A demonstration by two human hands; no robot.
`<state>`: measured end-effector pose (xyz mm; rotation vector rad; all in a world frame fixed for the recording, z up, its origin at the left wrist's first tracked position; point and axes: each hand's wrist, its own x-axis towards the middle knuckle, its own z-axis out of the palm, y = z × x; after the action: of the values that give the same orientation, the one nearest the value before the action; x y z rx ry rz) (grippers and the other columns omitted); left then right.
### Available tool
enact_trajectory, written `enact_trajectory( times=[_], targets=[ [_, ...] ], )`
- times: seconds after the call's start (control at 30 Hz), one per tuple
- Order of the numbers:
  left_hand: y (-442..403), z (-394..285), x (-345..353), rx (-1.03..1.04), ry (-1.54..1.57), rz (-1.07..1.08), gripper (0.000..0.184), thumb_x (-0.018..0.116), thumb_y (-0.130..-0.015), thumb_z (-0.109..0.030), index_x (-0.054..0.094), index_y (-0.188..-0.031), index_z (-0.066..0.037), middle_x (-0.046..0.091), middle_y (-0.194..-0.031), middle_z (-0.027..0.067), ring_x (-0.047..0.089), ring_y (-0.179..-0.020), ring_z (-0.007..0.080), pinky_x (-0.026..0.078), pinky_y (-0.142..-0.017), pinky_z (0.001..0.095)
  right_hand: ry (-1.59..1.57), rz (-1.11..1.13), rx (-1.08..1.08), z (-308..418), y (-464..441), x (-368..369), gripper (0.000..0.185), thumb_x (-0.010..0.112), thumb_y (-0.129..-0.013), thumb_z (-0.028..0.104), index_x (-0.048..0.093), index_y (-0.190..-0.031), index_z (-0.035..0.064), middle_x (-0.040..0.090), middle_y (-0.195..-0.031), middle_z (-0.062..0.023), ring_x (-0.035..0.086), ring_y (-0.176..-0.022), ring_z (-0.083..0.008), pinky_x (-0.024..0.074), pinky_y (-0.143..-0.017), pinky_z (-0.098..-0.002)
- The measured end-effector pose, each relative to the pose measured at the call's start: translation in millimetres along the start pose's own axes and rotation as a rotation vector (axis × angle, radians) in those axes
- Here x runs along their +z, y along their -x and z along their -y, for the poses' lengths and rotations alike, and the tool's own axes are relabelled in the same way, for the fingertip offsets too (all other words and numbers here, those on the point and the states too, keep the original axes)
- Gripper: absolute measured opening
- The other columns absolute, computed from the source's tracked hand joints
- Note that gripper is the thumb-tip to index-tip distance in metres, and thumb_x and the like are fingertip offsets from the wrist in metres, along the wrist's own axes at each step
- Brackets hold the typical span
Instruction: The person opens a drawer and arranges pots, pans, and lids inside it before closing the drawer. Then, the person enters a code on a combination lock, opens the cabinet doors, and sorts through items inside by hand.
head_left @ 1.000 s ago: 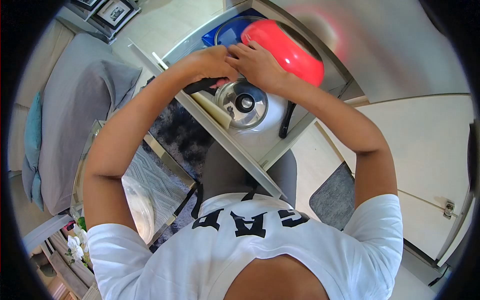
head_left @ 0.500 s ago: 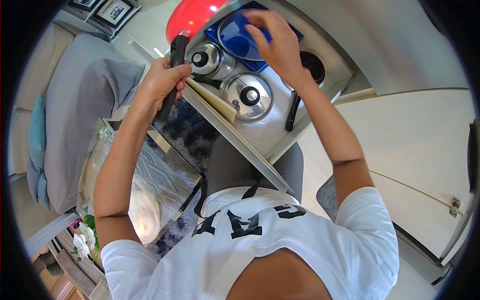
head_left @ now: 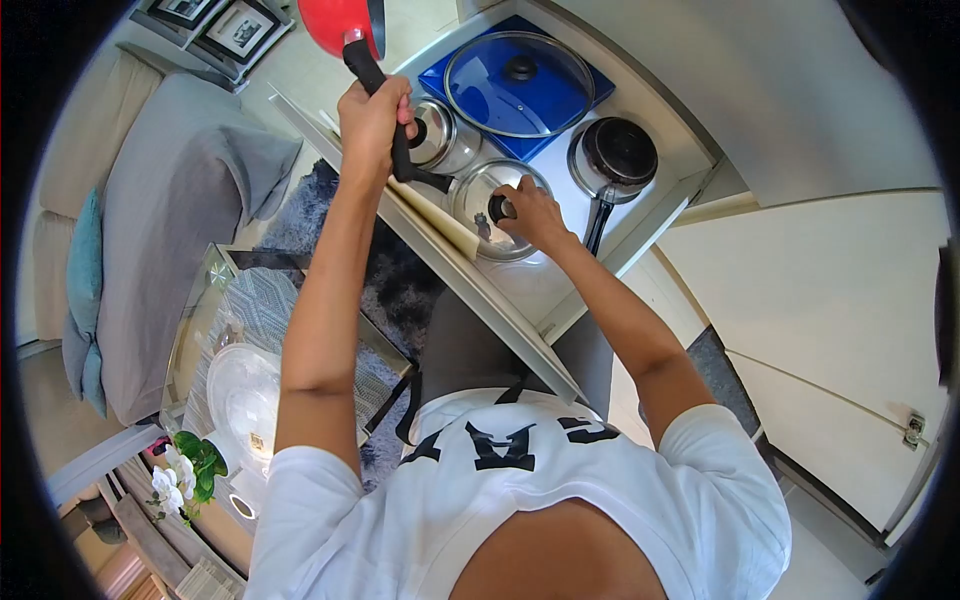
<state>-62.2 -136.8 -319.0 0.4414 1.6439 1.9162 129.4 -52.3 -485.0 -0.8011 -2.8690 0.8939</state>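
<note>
My left hand (head_left: 372,125) is wrapped round the black handle of a red pan (head_left: 325,22), lifted over the drawer's left side and partly out of frame. My right hand (head_left: 535,212) has its fingers closed on the black knob of a steel pot lid (head_left: 478,192), which sits on a pot in the open drawer (head_left: 520,290). Behind it a large glass lid (head_left: 490,95) lies on a blue flat item (head_left: 602,86). A smaller lidded steel pot (head_left: 455,140) stands to the left. A dark-bottomed pan (head_left: 620,152) rests on the right, handle toward me.
A beige board (head_left: 440,222) leans inside the drawer's front wall. White cabinet doors (head_left: 810,300) stand at the right. Left of me are a grey sofa (head_left: 165,230) and a glass table (head_left: 195,330) with a clear dish (head_left: 243,395) and white flowers (head_left: 172,480).
My right hand has come down from over the glass lid to the steel lid's knob. My left hand has shifted right and up, and the red pan is tilted and further up in view.
</note>
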Motion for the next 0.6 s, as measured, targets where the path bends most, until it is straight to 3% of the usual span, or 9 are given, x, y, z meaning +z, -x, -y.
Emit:
enact_trajectory(
  times=[0.1, 0.2, 0.37, 0.43, 0.6],
  targets=[
    [-16, 6, 1, 0.113, 0.054, 0.005, 0.009, 0.054, -0.079, -0.006, 0.048, -0.075, -0.001, 0.044, -0.058, 0.0006, 0.040, -0.043, 0.0058, 0.034, -0.037, 0.0216, 0.040, -0.030, -0.030, 1, -2, 5, 0.050, 0.073, -0.064, 0.014, 0.054, -0.110, 0.0148, 0.046, -0.103, -0.0160, 0.053, -0.093, -0.0354, 0.0483, -0.077, -0.0419],
    [-28, 11, -7, 0.194, -0.105, -0.059, 0.008, 0.055, -0.077, -0.005, 0.049, -0.080, -0.001, 0.046, -0.058, 0.0017, 0.043, -0.042, 0.0080, 0.036, -0.037, 0.0227, -0.049, -0.029, -0.022, -2, -3, 6, 0.046, 0.073, -0.063, 0.012, 0.054, -0.105, 0.0124, 0.045, -0.100, -0.0165, 0.052, -0.092, -0.0356, 0.0480, -0.077, -0.0425],
    [-34, 10, -20, 0.241, -0.171, -0.088, 0.012, 0.055, -0.075, -0.004, 0.046, -0.081, 0.001, 0.048, -0.055, 0.0043, 0.046, -0.040, 0.0109, 0.038, -0.036, 0.0246, -0.054, 0.013, -0.005, -5, -3, 2, 0.051, 0.071, -0.063, 0.016, 0.054, -0.111, 0.0131, 0.044, -0.101, -0.0156, 0.053, -0.093, -0.0334, 0.0453, -0.082, -0.0399],
    [-33, 8, -24, 0.238, -0.154, -0.078, 0.011, 0.054, -0.076, -0.004, 0.046, -0.081, 0.001, 0.048, -0.055, 0.0043, 0.046, -0.039, 0.0109, 0.038, -0.036, 0.0247, -0.031, -0.014, -0.003, 0, 0, -8, 0.052, 0.073, -0.060, 0.014, 0.054, -0.108, 0.0107, 0.045, -0.102, -0.0169, 0.051, -0.093, -0.0353, 0.0478, -0.079, -0.0428],
    [-33, 12, -27, 0.253, -0.079, -0.086, 0.011, 0.054, -0.076, -0.002, 0.045, -0.082, 0.001, 0.048, -0.057, 0.0039, 0.045, -0.039, 0.0099, 0.036, -0.034, 0.0230, -0.080, -0.189, -0.100, -9, -17, -51, 0.049, 0.074, -0.057, 0.015, 0.057, -0.104, 0.0119, 0.047, -0.091, -0.0159, 0.053, -0.087, -0.0328, 0.0453, -0.074, -0.0396]
  ],
)
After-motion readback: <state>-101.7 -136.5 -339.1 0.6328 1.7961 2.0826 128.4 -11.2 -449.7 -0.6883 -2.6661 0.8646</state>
